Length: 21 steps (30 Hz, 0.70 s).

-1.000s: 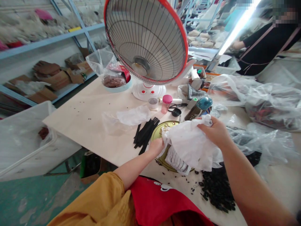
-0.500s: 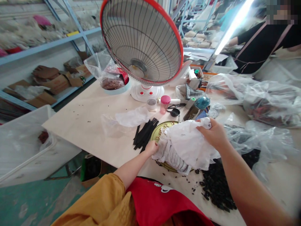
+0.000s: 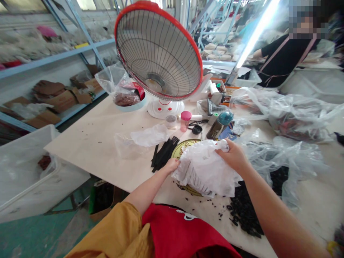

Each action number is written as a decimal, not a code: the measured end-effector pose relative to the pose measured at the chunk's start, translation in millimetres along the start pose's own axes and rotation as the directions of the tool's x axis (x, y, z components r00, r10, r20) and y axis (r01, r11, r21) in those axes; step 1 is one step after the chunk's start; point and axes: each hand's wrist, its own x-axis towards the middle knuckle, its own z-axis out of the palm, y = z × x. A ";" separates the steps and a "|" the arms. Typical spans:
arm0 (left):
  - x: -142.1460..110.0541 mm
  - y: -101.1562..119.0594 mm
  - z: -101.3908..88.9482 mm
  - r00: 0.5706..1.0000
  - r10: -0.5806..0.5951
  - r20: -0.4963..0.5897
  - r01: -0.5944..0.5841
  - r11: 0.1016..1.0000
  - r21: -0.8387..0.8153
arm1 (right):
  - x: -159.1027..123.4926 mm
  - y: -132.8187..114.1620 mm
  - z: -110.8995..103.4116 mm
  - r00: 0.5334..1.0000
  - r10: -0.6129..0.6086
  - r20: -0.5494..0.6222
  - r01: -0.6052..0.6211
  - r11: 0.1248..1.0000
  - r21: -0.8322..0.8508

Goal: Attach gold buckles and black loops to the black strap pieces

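Note:
A white, crinkled plastic bag (image 3: 212, 165) hangs between my two hands over a round gold tin (image 3: 185, 145). My left hand (image 3: 172, 165) pinches the bag's left edge. At its upper right corner, my right hand (image 3: 232, 156) grips a bunched part of it. Grey banded contents show through the bag's lower left side; what they are I cannot tell. Small gold-coloured pieces lie on the tin, which the bag partly covers. Left of the tin are black strips (image 3: 164, 152). A heap of small black pieces (image 3: 245, 209) lies beneath my right forearm.
A round heater with a red rim (image 3: 158, 53) stands at the back. Near it are a pink-lidded jar (image 3: 185, 121) and a dark bottle (image 3: 219, 125). Clear plastic bags (image 3: 292, 114) crowd the right side. Another person (image 3: 287, 53) stands behind, at the right.
The white bag's upper sheet has come over further left, covering more of the grey banded contents. My right hand has moved slightly left; both hands keep their hold. The view has shifted a little.

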 end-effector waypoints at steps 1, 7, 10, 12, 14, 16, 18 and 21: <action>0.0 6.5 -6.2 0.999 0.008 0.045 -0.008 1.000 -0.010 | -1.5 -0.9 2.8 0.999 -0.029 0.024 0.030 0.999 -0.033; 11.5 62.5 -40.0 0.970 0.205 0.134 -0.201 0.979 -0.043 | -0.7 -16.8 31.1 0.943 -0.152 0.295 0.190 0.976 -0.103; 16.9 78.5 -48.3 0.959 0.251 0.128 -0.249 0.968 -0.031 | 3.1 -19.2 35.5 0.949 -0.117 0.292 0.174 0.969 -0.177; 17.0 83.4 -50.1 0.955 0.274 0.116 -0.272 0.962 -0.034 | 4.1 -17.6 34.0 0.952 -0.098 0.291 0.169 0.959 -0.230; 15.1 87.8 -50.5 0.945 0.310 0.108 -0.307 0.951 -0.042 | 3.6 -15.5 33.0 0.941 -0.082 0.328 0.174 0.950 -0.261; 12.8 93.7 -51.0 0.930 0.353 0.107 -0.349 0.936 -0.053 | 2.9 -14.2 34.6 0.925 -0.081 0.371 0.180 0.953 -0.242; 11.7 99.0 -52.2 0.908 0.401 0.119 -0.393 0.916 -0.083 | 3.6 -13.7 37.9 0.912 -0.103 0.396 0.179 0.971 -0.160; 11.7 95.1 -52.4 0.934 0.341 0.104 -0.324 0.934 -0.151 | 6.9 -14.8 39.2 0.914 -0.112 0.391 0.167 0.980 -0.110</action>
